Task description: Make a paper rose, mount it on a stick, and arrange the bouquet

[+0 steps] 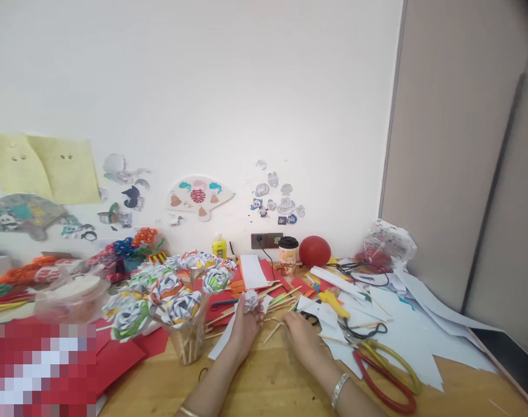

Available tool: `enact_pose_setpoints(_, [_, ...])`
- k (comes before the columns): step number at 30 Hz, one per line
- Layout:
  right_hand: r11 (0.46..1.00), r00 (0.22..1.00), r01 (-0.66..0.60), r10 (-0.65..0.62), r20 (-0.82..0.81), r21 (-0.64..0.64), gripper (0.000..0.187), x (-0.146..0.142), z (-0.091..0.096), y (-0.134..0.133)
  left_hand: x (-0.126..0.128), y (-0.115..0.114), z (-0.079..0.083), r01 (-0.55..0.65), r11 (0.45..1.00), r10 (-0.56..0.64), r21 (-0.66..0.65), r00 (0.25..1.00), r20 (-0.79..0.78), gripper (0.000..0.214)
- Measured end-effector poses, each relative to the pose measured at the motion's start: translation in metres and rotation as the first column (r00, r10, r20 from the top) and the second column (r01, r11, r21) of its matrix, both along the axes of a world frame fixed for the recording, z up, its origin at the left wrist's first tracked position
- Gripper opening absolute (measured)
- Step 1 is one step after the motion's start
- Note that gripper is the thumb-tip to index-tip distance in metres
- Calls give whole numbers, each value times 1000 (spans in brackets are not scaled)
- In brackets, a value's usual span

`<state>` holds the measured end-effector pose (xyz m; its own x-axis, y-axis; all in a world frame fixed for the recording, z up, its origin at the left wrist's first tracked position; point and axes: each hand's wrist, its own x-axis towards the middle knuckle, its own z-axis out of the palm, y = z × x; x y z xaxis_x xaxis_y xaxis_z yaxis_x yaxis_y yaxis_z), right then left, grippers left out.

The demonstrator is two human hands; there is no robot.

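My left hand (245,327) is closed round a small rolled paper flower (250,301) made of white printed paper, held upright above the wooden table (272,376). A white paper strip hangs down from it to the left. My right hand (302,336) lies low on the table, fingers reaching among thin wooden sticks (275,331); whether it grips one I cannot make out. Just left of my left hand stands a clear cup (188,341) holding several finished paper flowers on sticks (168,295).
Red paper sheets (129,353) lie at left. White paper scraps (398,336), a yellow glue gun (333,302) and red and yellow loops (388,376) lie at right. A paper cup (288,255), red balloon (315,251) and yellow bottle (219,246) stand by the wall.
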<state>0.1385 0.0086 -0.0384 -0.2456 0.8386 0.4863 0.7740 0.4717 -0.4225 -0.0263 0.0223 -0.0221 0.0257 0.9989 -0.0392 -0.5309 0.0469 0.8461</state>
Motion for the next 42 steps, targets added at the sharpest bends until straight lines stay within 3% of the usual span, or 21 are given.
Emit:
enact_pose_setpoints(5, [995, 999, -45, 47, -20, 90, 23, -5, 9, -9, 4, -7, 8, 189, 976, -161, -110, 960, 227, 62])
enact_pose_setpoints(12, [926, 991, -71, 108, -79, 371, 26, -9, 14, -20, 17, -15, 12, 336, 938, -286, -88, 890, 356, 63])
enact_pose_setpoints(19, [927, 992, -49, 88, -88, 372, 28, -10, 12, -18, 22, -21, 12, 408, 913, -373, -20, 852, 366, 59])
enact_pose_setpoints(28, [917, 996, 15, 20, -85, 399, 25, -11, 19, -23, 22, -21, 8, 345, 939, -333, 1, 906, 260, 55])
enact_pose_setpoints(33, [879, 997, 60, -30, -70, 472, 26, -11, 21, -26, 25, -24, 11, 266, 964, -260, -3, 944, 204, 50])
enact_pose_setpoints(38, [920, 990, 20, 38, -139, 391, 25, -10, 22, -27, 25, -23, 7, 237, 971, -238, 23, 958, 163, 47])
enact_pose_setpoints(42, [898, 992, 57, -4, -122, 437, 27, -10, 24, -27, 26, -21, 5, 228, 973, -229, 21, 966, 118, 47])
